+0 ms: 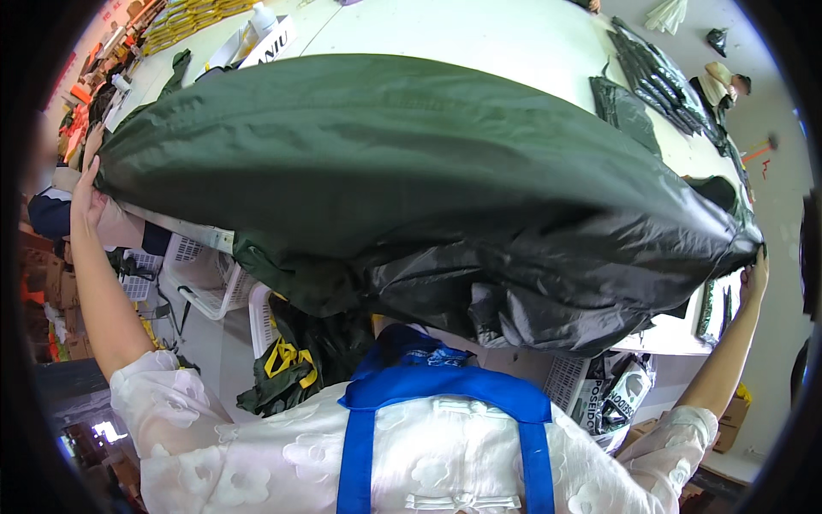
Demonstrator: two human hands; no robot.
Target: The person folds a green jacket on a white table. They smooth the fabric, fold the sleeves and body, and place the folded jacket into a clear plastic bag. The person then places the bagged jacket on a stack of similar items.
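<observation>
A large sheet of dark green fabric (385, 154), glossy black along its lower folds, is stretched wide in front of me above the near part of the table. My left hand (88, 195) is raised at the far left, closed on one end of it. On the far right my right hand (754, 276) grips the opposite end, its fingers bunched around the gathered material. Both arms are spread wide. The middle of the sheet bows upward, while its near edge hangs in loose folds toward my blue apron (445, 390).
Behind the fabric lies a white table (514, 43). A white box (270, 41) with a bottle stands at the far left, and black plastic packages (655, 73) lie at the right. Below are white baskets (205, 272) and green cloth with yellow straps (291, 360). A person (717, 83) is at far right.
</observation>
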